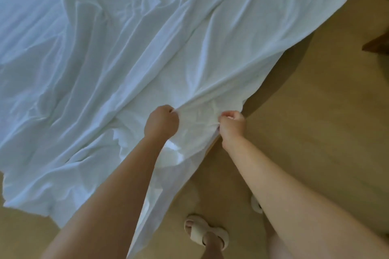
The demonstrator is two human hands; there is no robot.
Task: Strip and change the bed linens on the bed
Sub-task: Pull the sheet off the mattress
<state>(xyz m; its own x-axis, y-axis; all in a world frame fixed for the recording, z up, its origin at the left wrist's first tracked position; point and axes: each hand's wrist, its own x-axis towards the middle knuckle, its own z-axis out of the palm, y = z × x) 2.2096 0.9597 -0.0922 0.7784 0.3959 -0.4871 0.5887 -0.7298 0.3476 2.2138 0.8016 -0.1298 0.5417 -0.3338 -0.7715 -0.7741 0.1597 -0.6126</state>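
A large white sheet [130,52], heavily wrinkled, spreads over the bed and fills most of the view. Its near corner hangs down toward the floor in front of me. My left hand [161,122] grips a bunch of the sheet near that corner, fingers curled into the cloth. My right hand [231,125] pinches the sheet's edge a short way to the right. Creases run from both hands up across the sheet. The mattress under the sheet is hidden.
Tan floor [305,122] lies to the right and below the bed. My feet in pale sandals [207,233] stand close to the hanging cloth. A dark wooden furniture corner [376,45] shows at the right edge.
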